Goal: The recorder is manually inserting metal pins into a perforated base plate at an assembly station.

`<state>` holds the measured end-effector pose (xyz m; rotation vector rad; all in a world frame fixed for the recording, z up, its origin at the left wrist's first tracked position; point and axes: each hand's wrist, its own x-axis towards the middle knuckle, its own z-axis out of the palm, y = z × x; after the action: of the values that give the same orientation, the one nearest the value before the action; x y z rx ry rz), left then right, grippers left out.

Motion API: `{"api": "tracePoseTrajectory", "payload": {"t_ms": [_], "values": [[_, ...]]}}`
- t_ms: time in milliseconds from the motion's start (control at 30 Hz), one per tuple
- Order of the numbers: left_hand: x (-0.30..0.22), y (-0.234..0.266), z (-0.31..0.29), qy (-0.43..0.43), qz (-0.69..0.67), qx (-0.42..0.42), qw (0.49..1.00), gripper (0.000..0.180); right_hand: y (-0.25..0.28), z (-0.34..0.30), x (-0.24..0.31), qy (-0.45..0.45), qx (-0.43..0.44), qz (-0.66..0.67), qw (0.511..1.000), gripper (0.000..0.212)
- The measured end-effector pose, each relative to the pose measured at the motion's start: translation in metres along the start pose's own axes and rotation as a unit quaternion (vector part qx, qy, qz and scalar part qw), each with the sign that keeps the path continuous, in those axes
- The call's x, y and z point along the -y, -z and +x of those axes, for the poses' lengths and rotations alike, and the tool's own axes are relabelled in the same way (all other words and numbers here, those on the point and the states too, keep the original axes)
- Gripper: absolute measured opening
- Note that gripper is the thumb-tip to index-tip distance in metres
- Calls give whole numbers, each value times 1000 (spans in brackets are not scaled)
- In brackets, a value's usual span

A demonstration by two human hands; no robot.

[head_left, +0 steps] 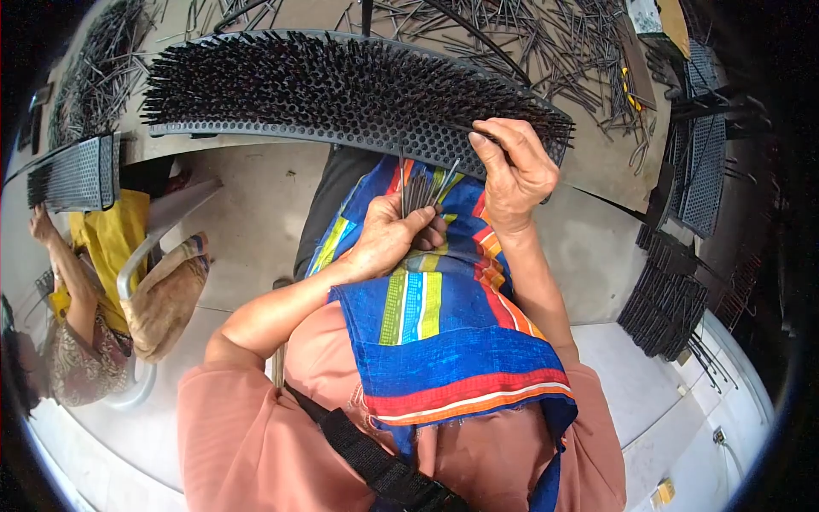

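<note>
A long perforated black panel (pixel 375 147) lies across the table's near edge. Thin dark rods (pixel 316 81) stand upright in most of its holes, while several rows along its near edge are bare. My left hand (pixel 388 235) is closed round a bundle of thin metal rods (pixel 418 192), held above my striped apron (pixel 461 290), with a few sticking out past the rest. My right hand (pixel 519 166) is over the right part of the panel, thumb and fingertips pinched together at the standing rods. What is between those fingertips is too small to make out.
Loose rods (pixel 546 51) are scattered over the table beyond the panel, and another pile (pixel 98 72) lies far left. At left a co-worker's hand (pixel 41 224) touches a similar panel (pixel 77 175). A yellow-handled tool (pixel 630 90) and bundled dark rods (pixel 664 294) are at right.
</note>
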<state>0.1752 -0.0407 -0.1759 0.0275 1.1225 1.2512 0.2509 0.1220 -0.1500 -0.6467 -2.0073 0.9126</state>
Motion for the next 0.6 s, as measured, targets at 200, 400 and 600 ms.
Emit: {"api": "tracePoseTrajectory", "payload": {"t_ms": [200,400,600], "values": [[-1,-1,0,-6,-13,-2,1000,12,2,-12,3,41,21,-59,997,19],[-2,-3,-2,-7,-11,-8,1000,13,0,-21,7,131,46,-131,982,23],[0,-3,-2,-10,-15,-17,1000,13,2,-20,3,159,116,-144,970,21]]}}
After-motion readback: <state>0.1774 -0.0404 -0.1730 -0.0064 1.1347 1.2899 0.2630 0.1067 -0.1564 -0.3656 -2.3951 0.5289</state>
